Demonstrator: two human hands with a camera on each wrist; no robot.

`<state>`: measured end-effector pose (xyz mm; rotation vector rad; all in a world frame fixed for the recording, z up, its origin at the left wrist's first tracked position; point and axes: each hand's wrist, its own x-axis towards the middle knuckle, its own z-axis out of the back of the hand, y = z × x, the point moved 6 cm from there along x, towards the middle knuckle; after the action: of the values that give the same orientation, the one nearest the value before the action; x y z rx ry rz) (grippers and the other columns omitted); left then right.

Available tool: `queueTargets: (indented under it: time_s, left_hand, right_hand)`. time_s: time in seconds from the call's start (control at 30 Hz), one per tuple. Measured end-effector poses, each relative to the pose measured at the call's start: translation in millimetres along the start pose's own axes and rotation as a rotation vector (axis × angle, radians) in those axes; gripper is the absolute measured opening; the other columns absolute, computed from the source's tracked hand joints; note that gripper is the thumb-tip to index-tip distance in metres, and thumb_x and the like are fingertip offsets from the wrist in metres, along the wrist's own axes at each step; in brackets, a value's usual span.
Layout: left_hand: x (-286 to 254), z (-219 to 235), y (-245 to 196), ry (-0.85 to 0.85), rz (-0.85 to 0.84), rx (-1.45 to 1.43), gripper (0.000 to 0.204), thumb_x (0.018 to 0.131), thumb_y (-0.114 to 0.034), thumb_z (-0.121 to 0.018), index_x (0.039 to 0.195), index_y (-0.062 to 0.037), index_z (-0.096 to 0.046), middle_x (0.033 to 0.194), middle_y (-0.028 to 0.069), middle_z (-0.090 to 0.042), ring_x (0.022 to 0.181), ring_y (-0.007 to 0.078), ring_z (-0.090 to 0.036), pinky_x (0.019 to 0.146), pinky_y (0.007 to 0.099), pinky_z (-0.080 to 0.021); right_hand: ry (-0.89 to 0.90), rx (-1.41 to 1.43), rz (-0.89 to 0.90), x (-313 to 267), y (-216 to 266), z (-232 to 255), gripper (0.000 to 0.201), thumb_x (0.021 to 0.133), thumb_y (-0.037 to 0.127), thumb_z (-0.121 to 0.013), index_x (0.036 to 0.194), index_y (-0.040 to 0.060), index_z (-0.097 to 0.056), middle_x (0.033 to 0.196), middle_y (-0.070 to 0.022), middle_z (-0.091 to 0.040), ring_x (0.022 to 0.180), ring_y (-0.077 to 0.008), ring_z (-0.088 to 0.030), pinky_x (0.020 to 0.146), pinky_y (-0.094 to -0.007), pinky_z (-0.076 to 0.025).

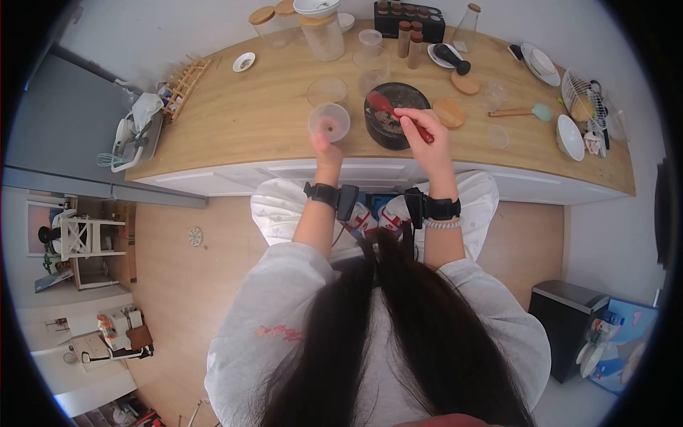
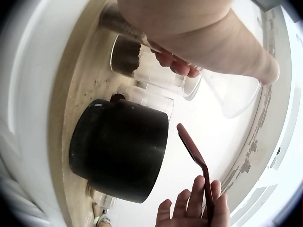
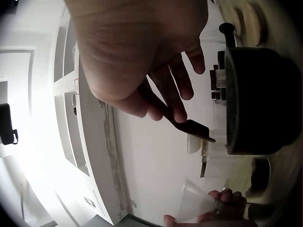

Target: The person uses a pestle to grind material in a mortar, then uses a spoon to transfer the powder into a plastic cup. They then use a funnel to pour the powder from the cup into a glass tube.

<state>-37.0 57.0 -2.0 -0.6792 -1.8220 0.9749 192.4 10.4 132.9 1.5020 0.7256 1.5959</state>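
My left hand (image 1: 326,151) grips a slim clear tube (image 2: 124,22) with brownish contents, seen in the left wrist view. A translucent funnel (image 1: 329,118) sits at the tube's mouth, its wide opening facing up. My right hand (image 1: 429,136) pinches the handle of a red spatula (image 1: 379,102). The spatula's blade is over the black stone mortar (image 1: 388,141), which has crumbly brownish-grey material inside. Left of the mortar, behind the funnel, stands a clear glass jar (image 2: 125,56) with dark contents in its base.
A black pestle (image 1: 452,58) lies on a white dish behind the mortar. Wooden lids (image 1: 448,112) and a mint-headed spatula (image 1: 541,112) are to the right. Corked tubes (image 1: 415,53) and a black rack (image 1: 409,30) stand at the back. A white bowl (image 1: 570,138) sits near the right edge.
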Motion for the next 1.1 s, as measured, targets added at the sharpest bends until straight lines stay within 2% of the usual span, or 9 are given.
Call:
queueTargets:
  time_s: [0.13, 0.2, 0.23, 0.33, 0.53, 0.73, 0.83, 0.93, 1.1]
  left_hand:
    - [0, 0, -2, -0.002, 0.003, 0.002, 0.068, 0.08, -0.063, -0.032, 0.082, 0.0014, -0.055, 0.082, 0.0078, -0.054, 0.08, 0.0194, -0.049, 0.074, 0.0314, -0.038]
    - [-2, 6, 16, 0.066, 0.03, -0.012, 0.07, 0.08, -0.066, -0.033, 0.095, -0.001, -0.053, 0.091, 0.0065, -0.052, 0.085, 0.0186, -0.049, 0.074, 0.0307, -0.039]
    - [-1, 5, 16, 0.1, 0.045, -0.019, 0.072, 0.079, -0.067, -0.033, 0.101, -0.0021, -0.052, 0.095, 0.0058, -0.051, 0.087, 0.0182, -0.048, 0.075, 0.0304, -0.039]
    - [-5, 6, 19, 0.073, 0.096, -0.091, 0.073, 0.078, -0.069, -0.032, 0.104, -0.0034, -0.051, 0.096, 0.0054, -0.051, 0.088, 0.0179, -0.048, 0.075, 0.0303, -0.038]
    - [-3, 12, 18, -0.006, 0.109, 0.005, 0.075, 0.076, -0.07, -0.031, 0.102, -0.0029, -0.052, 0.09, 0.0061, -0.054, 0.079, 0.0177, -0.051, 0.069, 0.0308, -0.039]
    - [-2, 10, 12, -0.017, 0.078, -0.013, 0.077, 0.075, -0.071, -0.031, 0.098, -0.0009, -0.054, 0.084, 0.0067, -0.055, 0.073, 0.0176, -0.052, 0.065, 0.03, -0.04]
    - [-4, 9, 8, -0.002, 0.085, -0.038, 0.068, 0.081, -0.062, -0.029, 0.088, 0.0009, -0.054, 0.088, 0.0065, -0.053, 0.085, 0.0191, -0.048, 0.076, 0.0325, -0.039]
    - [-2, 10, 7, -0.037, 0.064, 0.016, 0.078, 0.075, -0.071, -0.031, 0.096, -0.0003, -0.054, 0.084, 0.0075, -0.056, 0.072, 0.0179, -0.053, 0.062, 0.0299, -0.041]
    - [0, 10, 7, -0.021, 0.047, 0.03, 0.079, 0.075, -0.072, -0.031, 0.096, -0.0002, -0.054, 0.083, 0.0077, -0.057, 0.071, 0.0179, -0.053, 0.062, 0.0301, -0.041]
  right_hand:
    - [-0.069, -0.162, 0.141, -12, 18, -14, 0.008, 0.08, 0.008, -0.06, 0.087, 0.0042, -0.064, 0.074, -0.006, -0.058, 0.069, -0.0204, -0.05, 0.062, -0.0285, -0.039]
    - [-0.105, -0.24, 0.274, -24, 21, -31, 0.005, 0.08, 0.008, -0.06, 0.083, 0.004, -0.062, 0.07, -0.0064, -0.055, 0.067, -0.0226, -0.048, 0.06, -0.0303, -0.037]
    - [-0.086, -0.243, 0.252, -28, 21, -38, 0.004, 0.079, 0.008, -0.06, 0.081, 0.0039, -0.061, 0.069, -0.0066, -0.053, 0.065, -0.023, -0.048, 0.059, -0.0308, -0.037]
    - [-0.046, -0.2, 0.155, -39, 21, -56, 0.006, 0.079, 0.009, -0.06, 0.077, 0.0036, -0.057, 0.064, -0.0073, -0.047, 0.059, -0.0242, -0.046, 0.055, -0.0328, -0.036]
    - [0.002, -0.129, 0.022, -45, 5, -64, 0.006, 0.078, 0.007, -0.061, 0.078, 0.0041, -0.055, 0.068, -0.0082, -0.047, 0.057, -0.025, -0.046, 0.051, -0.0331, -0.037]
    - [0.037, -0.164, 0.049, -47, 1, -68, 0.007, 0.077, 0.008, -0.061, 0.078, 0.0045, -0.055, 0.071, -0.0085, -0.047, 0.062, -0.0264, -0.049, 0.054, -0.034, -0.038]
    - [0.052, -0.196, 0.07, -48, 0, -69, 0.007, 0.076, 0.008, -0.061, 0.078, 0.0049, -0.055, 0.071, -0.0085, -0.048, 0.065, -0.0273, -0.05, 0.055, -0.035, -0.039]
    - [0.045, -0.214, 0.088, -48, -1, -70, 0.007, 0.075, 0.008, -0.061, 0.078, 0.0055, -0.055, 0.072, -0.0085, -0.048, 0.067, -0.0277, -0.051, 0.056, -0.0356, -0.04]
    - [0.066, -0.233, 0.077, -48, -4, -70, 0.006, 0.076, 0.009, -0.061, 0.078, 0.0064, -0.056, 0.071, -0.0082, -0.049, 0.068, -0.0279, -0.051, 0.057, -0.0357, -0.041]
